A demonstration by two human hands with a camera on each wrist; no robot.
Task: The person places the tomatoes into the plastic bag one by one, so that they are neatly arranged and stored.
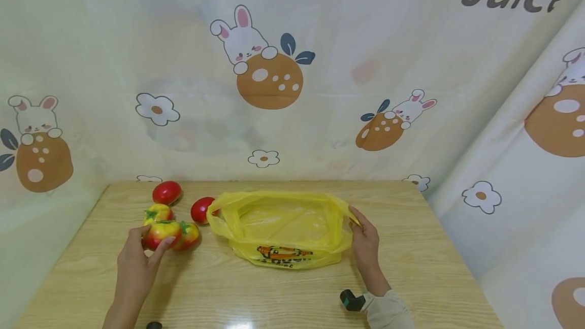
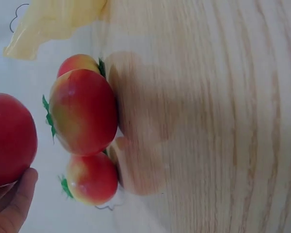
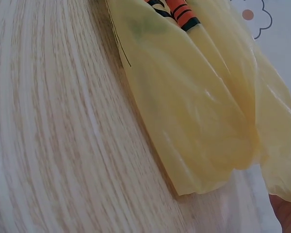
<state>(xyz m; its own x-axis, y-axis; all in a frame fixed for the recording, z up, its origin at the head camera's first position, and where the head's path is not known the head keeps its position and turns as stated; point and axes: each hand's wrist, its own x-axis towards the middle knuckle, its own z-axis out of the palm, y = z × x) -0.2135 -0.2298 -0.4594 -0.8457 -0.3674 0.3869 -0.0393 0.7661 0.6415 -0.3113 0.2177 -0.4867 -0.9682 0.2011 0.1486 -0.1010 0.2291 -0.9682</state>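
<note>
My left hand [image 1: 137,264] pinches a red-and-yellow tomato [image 1: 161,236] with a green leafy top between thumb and fingers. It is lifted above the wood; in the left wrist view this held tomato [image 2: 10,138] shows its red side. Close by lie two more red-and-yellow tomatoes, one behind [image 1: 158,212] and one to the right [image 1: 189,235]. On the right, a yellow plastic bag [image 1: 285,255] lies with its mouth spread wide, its inside showing no contents. My right hand [image 1: 365,241] grips the bag's right handle edge; the right wrist view catches only a bit of that hand.
Two plain red fruits sit farther back, one near the rear edge [image 1: 166,193] and one [image 1: 202,210] against the bag's left handle. The wooden table [image 1: 411,227] meets a printed curtain [image 1: 320,131] behind. A black device [image 1: 352,300] sits by the right wrist.
</note>
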